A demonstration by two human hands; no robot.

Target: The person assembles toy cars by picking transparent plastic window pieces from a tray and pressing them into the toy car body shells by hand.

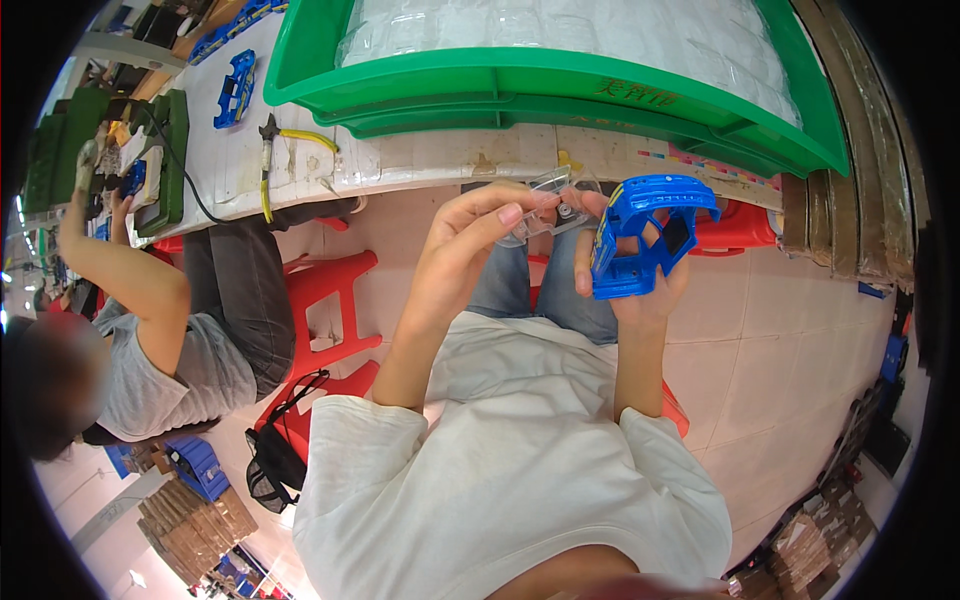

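Observation:
In my right hand (641, 296) is a blue toy car body shell (628, 278) with window openings and yellow markings along one side. My left hand (468, 238) is closed, pinching a clear, thin-walled plastic part (543, 186) between thumb and fingers. Fingertips of my right hand also reach the clear part, which lies just left of the shell. The two pieces are close together above my lap, in front of the table edge. Part of the clear piece is hidden behind my fingers.
A green crate (420, 95) of clear-wrapped pieces stands on the white table (400, 165). Yellow-handled pliers (268, 165) and another blue shell (235, 90) lie left of it. A co-worker (170, 340) sits at the left. Stacked cardboard (845, 150) stands right; red stools (335, 310) are below.

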